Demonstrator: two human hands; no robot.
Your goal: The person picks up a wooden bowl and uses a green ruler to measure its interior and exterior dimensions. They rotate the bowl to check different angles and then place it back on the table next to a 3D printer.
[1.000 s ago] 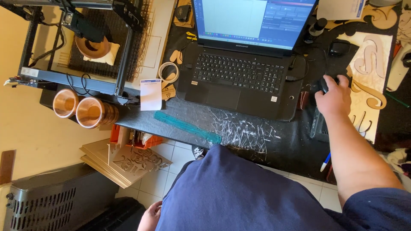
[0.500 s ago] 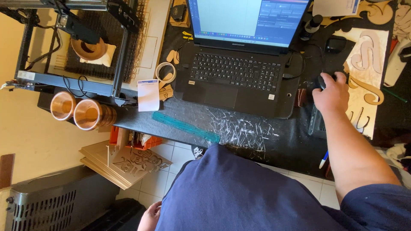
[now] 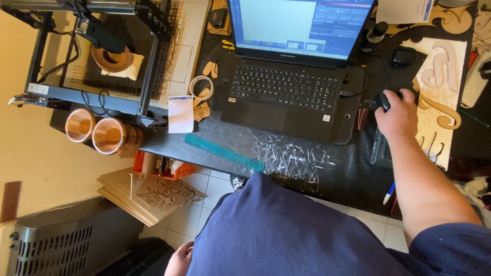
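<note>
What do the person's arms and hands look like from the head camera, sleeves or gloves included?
Both hands are bare, with no gloves, rings or watch in view. The right hand leads to a bare forearm and a short dark navy sleeve at the upper arm. Only part of the left hand shows at the bottom edge; its arm is hidden.

Right hand (image 3: 396, 116) cupped over black mouse (image 3: 384, 99), right of the open laptop (image 3: 286, 87) on the dark desk (image 3: 307, 158). Left hand (image 3: 179, 259) down at the near edge beside the thigh, holding nothing visible. Teal ruler (image 3: 224, 153) lies diagonally near the desk's front edge. Two copper cups (image 3: 94, 132) on the left, just below the laser engraver frame (image 3: 92, 51).
</note>
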